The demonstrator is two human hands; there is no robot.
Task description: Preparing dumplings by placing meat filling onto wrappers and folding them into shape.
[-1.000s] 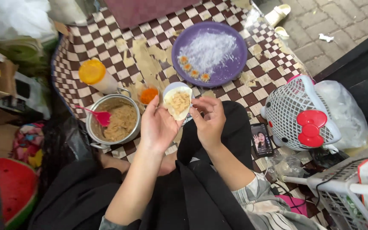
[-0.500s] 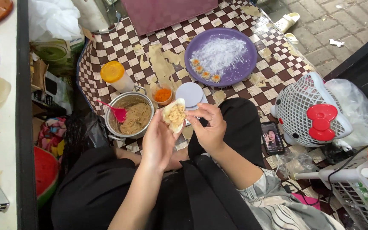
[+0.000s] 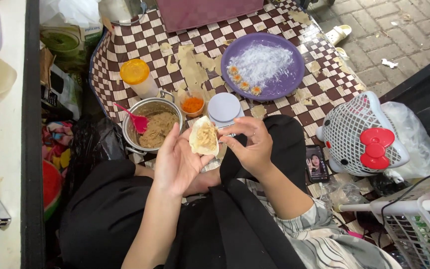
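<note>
**Pale wrapper filled, pleating under way**

Head view: the left hand (image 3: 177,162) cradles a pale dumpling wrapper (image 3: 205,137) loaded with brownish filling, palm up. The right hand (image 3: 250,147) pinches the wrapper's edge at about 3 o'clock, fingers closed on the dough. A metal pot of filling (image 3: 153,127) sits at 9 o'clock; a purple plate (image 3: 287,82) with finished pieces lies at 1 o'clock on the checkered counter (image 3: 125,47). Judging by this, shaping is in hand; gathering the rim evenly seems called for.

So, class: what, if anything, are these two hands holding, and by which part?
The left hand cradles a filled dumpling wrapper on its fingers, underneath; the right hand pinches the wrapper's right edge.
</note>
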